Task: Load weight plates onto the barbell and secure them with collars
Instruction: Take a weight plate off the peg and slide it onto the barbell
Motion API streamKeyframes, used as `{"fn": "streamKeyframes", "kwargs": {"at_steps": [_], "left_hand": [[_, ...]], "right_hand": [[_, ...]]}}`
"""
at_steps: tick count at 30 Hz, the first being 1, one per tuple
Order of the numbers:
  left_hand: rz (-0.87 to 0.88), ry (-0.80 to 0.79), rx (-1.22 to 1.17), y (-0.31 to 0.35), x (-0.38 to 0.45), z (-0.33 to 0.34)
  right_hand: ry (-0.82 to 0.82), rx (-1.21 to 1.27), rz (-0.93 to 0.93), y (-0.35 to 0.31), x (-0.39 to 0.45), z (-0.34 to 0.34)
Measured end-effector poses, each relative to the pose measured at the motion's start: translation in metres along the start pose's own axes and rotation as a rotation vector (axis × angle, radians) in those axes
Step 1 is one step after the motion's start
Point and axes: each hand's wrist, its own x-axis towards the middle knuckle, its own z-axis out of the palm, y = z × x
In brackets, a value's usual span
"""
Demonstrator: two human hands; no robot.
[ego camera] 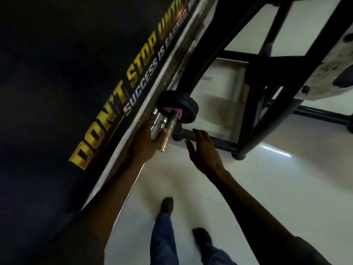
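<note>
The chrome end of the barbell (167,131) points toward me at mid-frame. Black weight plates (186,107) sit stacked on its sleeve, and something pink (176,111), perhaps a collar or label, shows against the plates' near face. My left hand (147,144) is wrapped under the chrome sleeve end, next to a second shiny cylinder (157,124). My right hand (202,150) hovers just right of the bar end, fingers spread, holding nothing, near a dark horizontal tube (188,133).
A dark wall banner with yellow lettering (114,104) fills the left side, very close to the bar end. A black steel rack frame (254,115) stands to the right on a glossy white tiled floor (277,188). My feet (167,204) are below.
</note>
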Motion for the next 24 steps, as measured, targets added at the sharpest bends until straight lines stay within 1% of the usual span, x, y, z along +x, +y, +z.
{"fn": "streamKeyframes", "kwargs": {"at_steps": [2, 5, 11, 13, 15, 19, 21, 24], "left_hand": [[0.040, -0.062, -0.047, -0.016, 0.041, 0.002], [0.130, -0.098, -0.053, -0.044, 0.103, 0.014], [0.242, -0.108, -0.103, -0.084, 0.196, 0.041], [0.300, -0.132, -0.104, -0.093, 0.211, 0.050], [0.343, -0.159, -0.112, -0.103, 0.219, 0.059], [0.385, -0.095, -0.142, -0.116, 0.217, 0.065], [0.401, -0.089, -0.142, -0.121, 0.225, 0.064], [0.418, -0.177, -0.148, -0.127, 0.245, 0.059]], "right_hand": [[0.005, 0.052, 0.035, 0.004, 0.033, 0.015], [-0.034, 0.056, 0.118, 0.012, 0.082, 0.036], [0.052, 0.062, 0.207, 0.026, 0.160, 0.080], [0.064, 0.052, 0.237, 0.030, 0.174, 0.092], [0.128, 0.039, 0.255, 0.033, 0.183, 0.105], [0.266, 0.040, 0.293, 0.035, 0.187, 0.114], [0.313, 0.052, 0.268, 0.036, 0.191, 0.113], [0.311, 0.003, 0.206, 0.040, 0.200, 0.104]]}}
